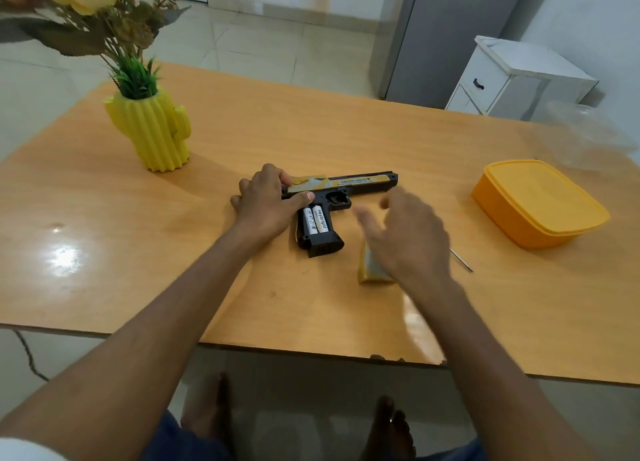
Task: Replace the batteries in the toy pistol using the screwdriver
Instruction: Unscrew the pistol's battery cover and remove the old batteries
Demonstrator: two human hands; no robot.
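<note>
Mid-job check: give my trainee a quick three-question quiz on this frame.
1. True or false: the grip compartment of the toy pistol is closed.
2. How many batteries sit in the grip?
3. Which hand holds the pistol down: A left hand, B right hand?

Key: 1 false, the batteries show uncovered; 2 two; 3 A, its fingers curl around the rear of the slide while the right hand hovers above the table.
</note>
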